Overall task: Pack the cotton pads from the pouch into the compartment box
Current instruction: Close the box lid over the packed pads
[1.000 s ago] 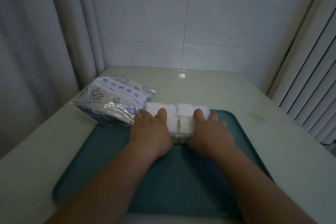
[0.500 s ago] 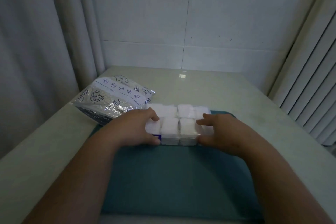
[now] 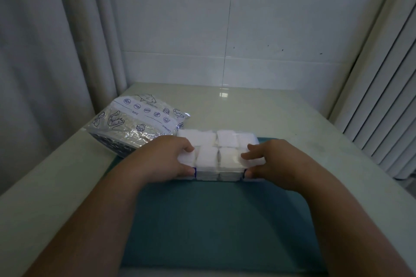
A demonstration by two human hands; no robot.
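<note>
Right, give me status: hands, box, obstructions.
Grip on: left hand and right hand hold the compartment box at its ends. Box on teal tray, visible compartments filled with cotton pads. Nothing in the way; pouch sits off its left end.

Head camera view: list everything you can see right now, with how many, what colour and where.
compartment box: one, clear, at the far edge of the tray
cotton pads: several stacks, white, in the box's compartments; some are hidden under the hands
pouch: one, silvery with blue print, on the table left of the box
tray: one, teal, on the table in front of the person
table: one, pale cream, against the wall
tiled wall: one, white, behind the table
curtain: one, pale grey, at left
slatted panel: one, white, at right
left hand: one, grips the box's left end
right hand: one, grips the box's right end
</note>
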